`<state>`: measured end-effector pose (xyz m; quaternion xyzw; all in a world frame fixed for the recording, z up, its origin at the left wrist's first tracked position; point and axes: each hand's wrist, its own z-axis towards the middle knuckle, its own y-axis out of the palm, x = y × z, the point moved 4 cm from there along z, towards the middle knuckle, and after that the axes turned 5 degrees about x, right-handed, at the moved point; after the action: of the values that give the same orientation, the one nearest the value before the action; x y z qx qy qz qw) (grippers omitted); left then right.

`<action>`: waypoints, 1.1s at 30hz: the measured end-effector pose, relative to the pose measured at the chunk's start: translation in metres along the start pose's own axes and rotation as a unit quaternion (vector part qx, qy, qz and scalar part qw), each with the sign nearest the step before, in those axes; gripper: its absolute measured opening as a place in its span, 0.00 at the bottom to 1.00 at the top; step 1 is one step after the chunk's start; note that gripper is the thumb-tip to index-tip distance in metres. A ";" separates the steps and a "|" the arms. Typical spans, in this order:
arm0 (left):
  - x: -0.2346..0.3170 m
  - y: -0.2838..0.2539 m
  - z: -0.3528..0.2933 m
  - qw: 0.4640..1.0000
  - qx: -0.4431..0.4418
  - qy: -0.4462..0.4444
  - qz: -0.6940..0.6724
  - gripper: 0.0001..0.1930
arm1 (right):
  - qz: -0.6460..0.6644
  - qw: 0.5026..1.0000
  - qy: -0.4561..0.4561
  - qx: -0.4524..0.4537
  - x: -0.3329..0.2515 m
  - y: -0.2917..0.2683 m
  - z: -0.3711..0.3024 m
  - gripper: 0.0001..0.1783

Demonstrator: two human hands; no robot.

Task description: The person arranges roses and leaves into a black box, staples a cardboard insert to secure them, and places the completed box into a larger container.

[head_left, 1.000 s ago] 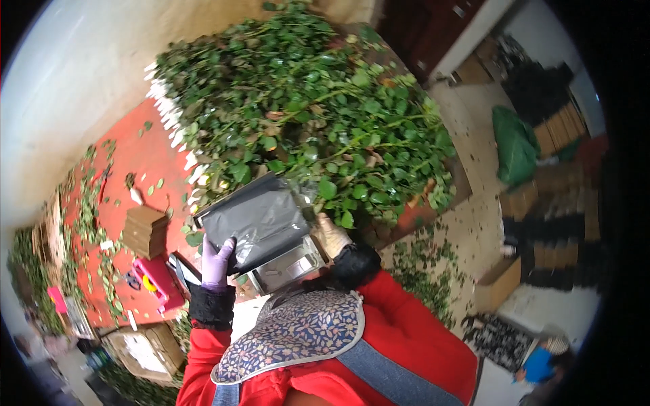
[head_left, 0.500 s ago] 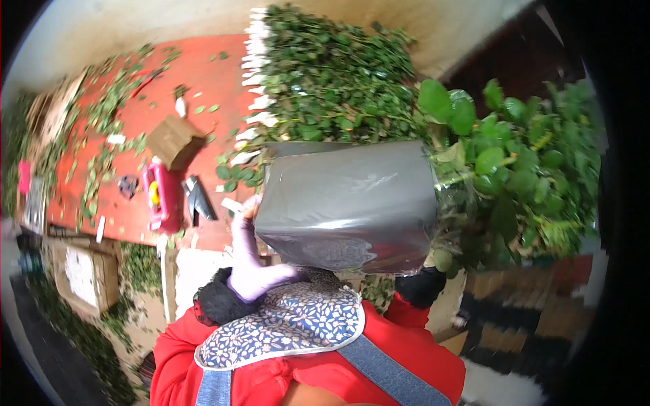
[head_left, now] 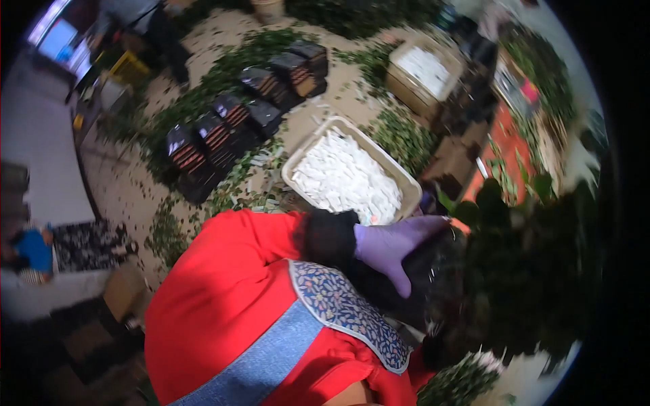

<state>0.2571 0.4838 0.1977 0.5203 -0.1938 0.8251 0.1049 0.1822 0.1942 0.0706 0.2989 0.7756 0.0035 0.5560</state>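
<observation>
My left hand (head_left: 396, 247), in a purple glove with a black cuff, grips a bundle of leafy stems (head_left: 521, 264) in a dark, shiny wrap (head_left: 430, 277). Its thumb lies along the wrap, apart from the fingers, whose tips reach over the far edge. The bundle is held in front of my body, with its shadowed green leaves pointing right. My right arm shows only as a bit of red sleeve and a dark cuff low in the picture. The right hand's fingers are hidden behind the bundle.
A cream tub of white strips (head_left: 349, 179) stands just beyond my left hand. A second such tub (head_left: 423, 71) is farther back. Several dark-wrapped bundles (head_left: 237, 111) lie on the leaf-strewn floor. The red table (head_left: 504, 149) is at right. Another person (head_left: 145, 30) stands far left.
My view and body have turned left, away from the red table, and the bundle has come along in my hands. The tubs and floor bundles now fill the middle.
</observation>
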 end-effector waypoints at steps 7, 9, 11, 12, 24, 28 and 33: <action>-0.022 -0.100 -0.120 0.942 0.303 -0.114 -0.090 0.75 | -0.123 0.938 0.098 -0.308 0.078 0.203 0.101 0.31; -0.041 -0.129 -0.166 0.924 0.368 -0.100 -0.006 0.74 | -0.152 0.904 0.116 -0.382 0.121 0.272 0.109 0.31; -0.039 -0.155 -0.204 0.877 0.445 -0.172 -0.063 0.73 | -0.190 0.863 0.135 -0.448 0.176 0.338 0.109 0.31; -0.049 -0.164 -0.227 0.846 0.490 -0.197 -0.074 0.70 | -0.208 0.834 0.150 -0.488 0.213 0.364 0.114 0.31; -0.212 -0.450 -0.467 0.663 0.681 -0.140 -0.278 0.47 | -0.353 0.553 0.164 -0.737 0.564 0.746 0.010 0.31; -0.287 -0.547 -0.551 0.625 0.725 -0.194 -0.214 0.37 | -0.461 0.591 0.298 -0.591 0.656 0.852 -0.058 0.29; -0.395 -0.582 -0.573 0.547 0.626 -0.516 -0.208 0.34 | -0.568 0.480 -0.120 -0.658 0.727 0.819 -0.058 0.32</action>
<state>0.1790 1.2659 -0.2549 0.8159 0.4647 0.2822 -0.1966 0.3602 1.2256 -0.2564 -0.6626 0.4727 0.1609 0.5583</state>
